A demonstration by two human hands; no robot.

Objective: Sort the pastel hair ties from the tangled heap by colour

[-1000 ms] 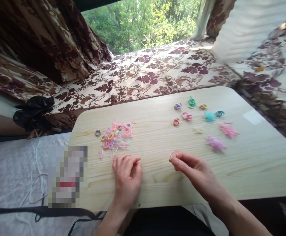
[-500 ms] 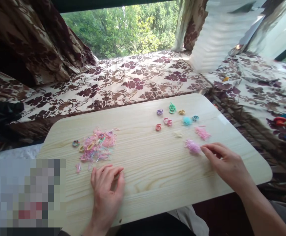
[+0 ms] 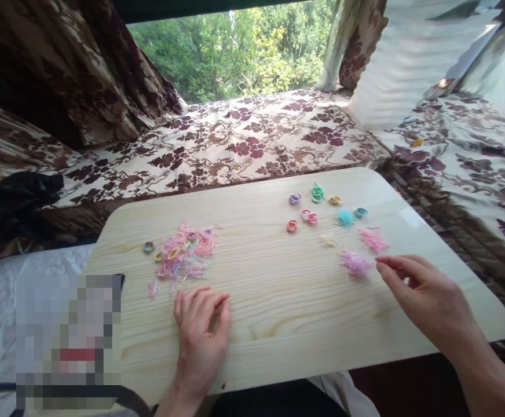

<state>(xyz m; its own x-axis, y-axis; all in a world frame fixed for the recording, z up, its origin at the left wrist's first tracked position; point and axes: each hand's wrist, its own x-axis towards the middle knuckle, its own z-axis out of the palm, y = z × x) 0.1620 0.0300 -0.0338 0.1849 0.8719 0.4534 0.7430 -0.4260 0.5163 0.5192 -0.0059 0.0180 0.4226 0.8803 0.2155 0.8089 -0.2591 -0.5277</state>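
On the pale wooden table, my left hand [image 3: 203, 329] rests palm down with its fingers loosely bent and the thumb apart. Just beyond it lies a mixed heap of small elastic bands [image 3: 187, 252], mostly pink, with some thicker hair ties among them. My right hand [image 3: 426, 292] is over the table's right side, thumb and forefinger pinched together; whatever may be between them is too small to make out. Beside those fingertips sits a lilac pile of bands [image 3: 355, 263], with a pink pile [image 3: 373, 239] behind it.
Farther back are a turquoise pile [image 3: 345, 218], a cream pile [image 3: 328, 241], and coiled ties in green [image 3: 317, 192], purple [image 3: 295, 198], yellow [image 3: 335, 200], red [image 3: 291, 226], pink [image 3: 309, 217] and teal [image 3: 361, 213]. A multicoloured tie [image 3: 149, 247] lies left of the heap. Floral-covered seating [image 3: 244, 139] borders the table [image 3: 261, 313].
The view has turned slightly left, so everything sits farther right. My right hand has drawn a little away from the lilac pile. My left hand stays in place.
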